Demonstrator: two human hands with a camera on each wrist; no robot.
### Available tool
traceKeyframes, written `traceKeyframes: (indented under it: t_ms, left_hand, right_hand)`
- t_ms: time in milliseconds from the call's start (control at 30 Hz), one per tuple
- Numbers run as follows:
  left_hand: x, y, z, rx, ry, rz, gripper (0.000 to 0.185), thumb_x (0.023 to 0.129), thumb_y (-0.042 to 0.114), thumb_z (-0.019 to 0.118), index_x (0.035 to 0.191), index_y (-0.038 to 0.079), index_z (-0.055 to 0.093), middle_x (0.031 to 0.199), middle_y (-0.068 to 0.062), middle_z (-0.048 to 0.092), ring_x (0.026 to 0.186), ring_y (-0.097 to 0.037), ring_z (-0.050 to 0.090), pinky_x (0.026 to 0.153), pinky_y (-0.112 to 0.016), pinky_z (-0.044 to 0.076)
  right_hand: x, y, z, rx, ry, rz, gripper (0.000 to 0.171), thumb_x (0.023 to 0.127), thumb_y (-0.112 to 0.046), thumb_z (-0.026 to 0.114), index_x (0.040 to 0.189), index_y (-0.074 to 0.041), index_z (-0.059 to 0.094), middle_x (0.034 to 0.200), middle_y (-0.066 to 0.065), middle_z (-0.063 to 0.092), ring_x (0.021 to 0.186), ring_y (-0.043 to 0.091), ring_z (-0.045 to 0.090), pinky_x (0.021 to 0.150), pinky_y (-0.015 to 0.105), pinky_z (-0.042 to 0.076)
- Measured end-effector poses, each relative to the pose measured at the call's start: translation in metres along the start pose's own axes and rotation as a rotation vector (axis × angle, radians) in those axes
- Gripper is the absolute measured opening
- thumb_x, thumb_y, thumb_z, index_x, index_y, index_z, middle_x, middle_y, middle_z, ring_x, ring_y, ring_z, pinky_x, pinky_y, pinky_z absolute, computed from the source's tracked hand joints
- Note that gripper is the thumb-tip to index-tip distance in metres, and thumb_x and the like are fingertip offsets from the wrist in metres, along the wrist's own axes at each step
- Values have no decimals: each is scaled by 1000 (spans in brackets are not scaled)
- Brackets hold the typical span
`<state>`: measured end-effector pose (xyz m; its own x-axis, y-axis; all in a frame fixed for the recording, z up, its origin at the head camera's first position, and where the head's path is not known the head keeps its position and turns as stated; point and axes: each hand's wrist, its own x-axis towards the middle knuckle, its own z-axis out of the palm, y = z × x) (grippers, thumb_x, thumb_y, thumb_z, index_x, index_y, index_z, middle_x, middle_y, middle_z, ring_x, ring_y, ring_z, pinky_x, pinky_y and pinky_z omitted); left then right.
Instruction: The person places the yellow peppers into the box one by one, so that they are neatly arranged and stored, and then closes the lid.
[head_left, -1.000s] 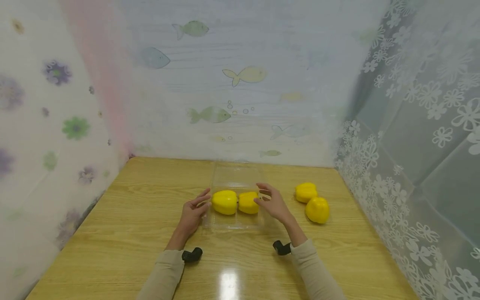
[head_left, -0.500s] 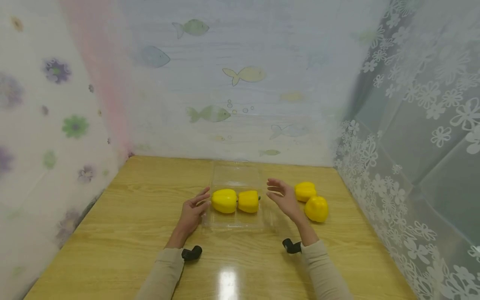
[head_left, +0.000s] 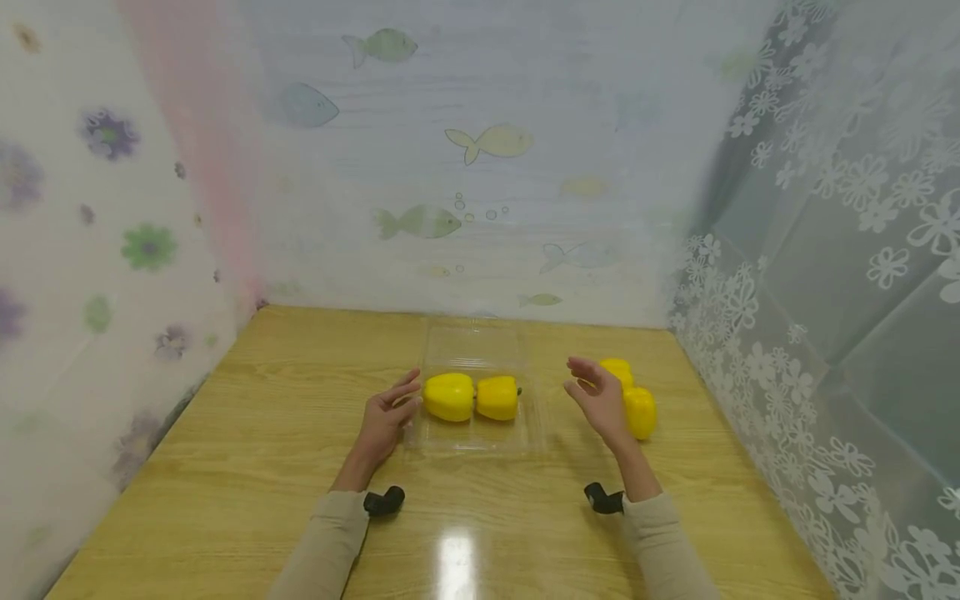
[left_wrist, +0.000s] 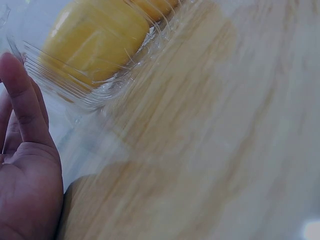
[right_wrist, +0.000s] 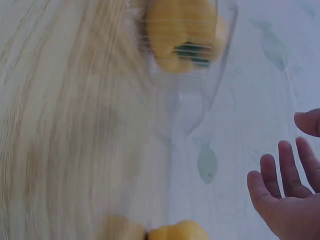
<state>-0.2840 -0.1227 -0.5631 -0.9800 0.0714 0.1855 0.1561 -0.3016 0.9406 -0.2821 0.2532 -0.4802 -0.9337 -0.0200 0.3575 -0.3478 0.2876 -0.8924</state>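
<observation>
A clear plastic clamshell box (head_left: 476, 346) lies with its lid folded back. Two yellow bell peppers sit in its base end to end: a larger left one (head_left: 448, 398) and a smaller right one (head_left: 497, 398) with its green stem facing right. My left hand (head_left: 381, 429) stays at the box's left side, its extended fingertips right at the rim, as the left wrist view also shows. Off to the right, my right hand (head_left: 602, 407) hovers with spread, slightly bent fingers and nothing in them. It partly covers two loose yellow peppers, a rear one (head_left: 618, 370) and a front one (head_left: 642, 413).
The wooden table (head_left: 300, 375) carries everything. Behind it hangs a fish-print curtain (head_left: 480, 167), and flowered curtains close in on both sides. Black wrist-camera mounts (head_left: 385, 502) jut inward from both sleeves, low over the tabletop.
My right hand has left the right-hand pepper in the box and travelled right, to the loose peppers. The left hand has held its place at the box.
</observation>
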Motion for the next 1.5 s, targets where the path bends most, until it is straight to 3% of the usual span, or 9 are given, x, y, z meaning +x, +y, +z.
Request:
traceKeyframes:
  t_ms: [200, 367, 467, 633, 833, 1000, 1267, 1500]
  left_hand:
    - [0, 2, 1, -10, 4, -2, 44, 96, -2, 67, 134, -20, 53, 159, -15, 43, 85, -5, 59, 58, -15, 43]
    - [0, 2, 2, -13, 5, -2, 44, 96, -3, 66, 134, -20, 53, 159, -16, 43, 83, -5, 59, 57, -16, 43]
    - [1, 0, 1, -8, 4, -1, 44, 96, -3, 66, 134, -20, 53, 159, -16, 42, 82, -5, 58, 57, -16, 43]
    - [0, -1, 1, -5, 10, -7, 43, 96, -2, 66, 134, -19, 54, 158, -16, 43, 83, -5, 58, 57, -16, 43]
    - [-1, 0, 2, -1, 13, -9, 43, 96, -2, 66, 134, -19, 54, 158, -16, 43, 84, -5, 59, 58, -16, 42]
    - [-1, 1, 3, -16, 12, -2, 43, 96, -4, 65, 134, -20, 53, 158, -17, 43, 82, -5, 58, 58, -16, 42]
    - [-1, 1, 1, -13, 14, -12, 43, 97, -4, 65, 135, -19, 53, 159, -16, 43, 84, -6, 58, 58, -16, 42]
    - [-1, 2, 2, -15, 12, -15, 43, 97, -3, 65, 135, -19, 53, 159, -15, 43, 84, -5, 58, 58, -16, 41]
  right_hand:
    - [-3, -5, -23, -25, 149, 34, 41, 94, 4, 68, 134, 6, 60, 136, 26, 59, 117, 14, 55, 111, 52, 41]
    - [-7, 0, -39, 5, 302, 94, 43, 94, 7, 65, 136, 7, 58, 143, 24, 54, 132, 30, 45, 120, 51, 30]
    - [-11, 5, -46, -53, 339, 130, 45, 93, 7, 66, 137, 7, 58, 147, 26, 50, 143, 38, 36, 121, 55, 24]
    - [-17, 14, -55, -230, 250, 223, 53, 90, 3, 67, 141, 7, 53, 151, 30, 43, 147, 46, 29, 118, 62, 25]
    - [-24, 20, -66, -326, 105, 380, 63, 92, -1, 65, 150, 8, 39, 157, 32, 32, 148, 46, 25, 119, 60, 25]
    - [-24, 21, -74, -394, 25, 355, 64, 96, -10, 67, 149, 11, 38, 155, 34, 34, 147, 48, 27, 119, 60, 24]
    - [-23, 20, -71, -338, -111, 388, 74, 103, -37, 62, 156, 5, 31, 160, 33, 27, 139, 51, 38, 111, 59, 38]
    - [-21, 19, -64, -297, -146, 399, 77, 101, -39, 64, 157, 2, 30, 159, 32, 28, 137, 51, 41, 107, 56, 44]
